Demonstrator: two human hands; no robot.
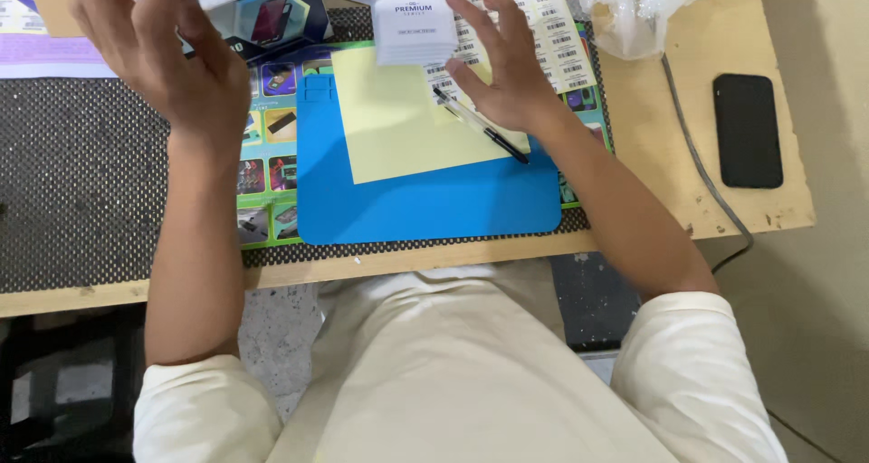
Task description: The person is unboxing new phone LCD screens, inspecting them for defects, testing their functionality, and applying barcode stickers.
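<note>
Grip: left hand (pixel 167 60) clamped on dark printed box (pixel 272 15), top cut off. Right hand (pixel 507 65) fingers spread, touching white paper packet (pixel 414 19); whether it grips is unclear.

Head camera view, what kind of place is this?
Probably a small packing or labelling workbench: a sheet of barcode stickers, a blue work mat and a pen lie on a plywood table.

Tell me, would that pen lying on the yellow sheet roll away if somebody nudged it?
Probably a little. The pen looks slim and round, so a sideways push could roll it across the flat yellow sheet. It seems light and stiff, easy to pinch up. The right hand hovers right over its upper end, which might stop it.
</note>
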